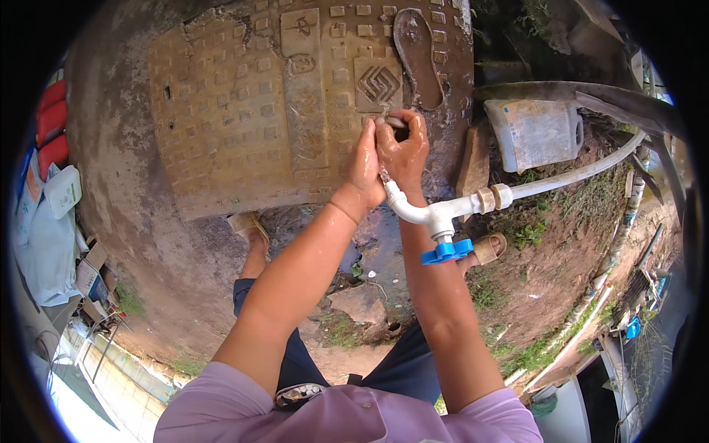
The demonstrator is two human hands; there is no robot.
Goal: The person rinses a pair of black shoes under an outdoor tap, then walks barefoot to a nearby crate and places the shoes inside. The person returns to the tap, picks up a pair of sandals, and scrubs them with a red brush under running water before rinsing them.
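Both of my wet hands meet under the spout of a white plastic tap (426, 213) with a blue handle (446, 252). Water runs from its mouth onto them. My right hand (407, 147) curls its fingers around a small greyish object (395, 122), mostly hidden and too unclear to name. Pressed against it is my left hand (366, 166), cupped with its fingertips upward; its grip on the object cannot be made out. Just beyond the hands a muddy shoe sole or insole (419, 61) lies on a wet, embossed utility cover (232, 116).
A pale hose (576, 166) feeds the tap from the right. Beyond it a plastic jerrycan (534, 135) lies near a wooden piece (473, 160). Sandalled feet (487, 247) stand on muddy ground. Bags (50, 249) and red objects (52, 119) line the left edge.
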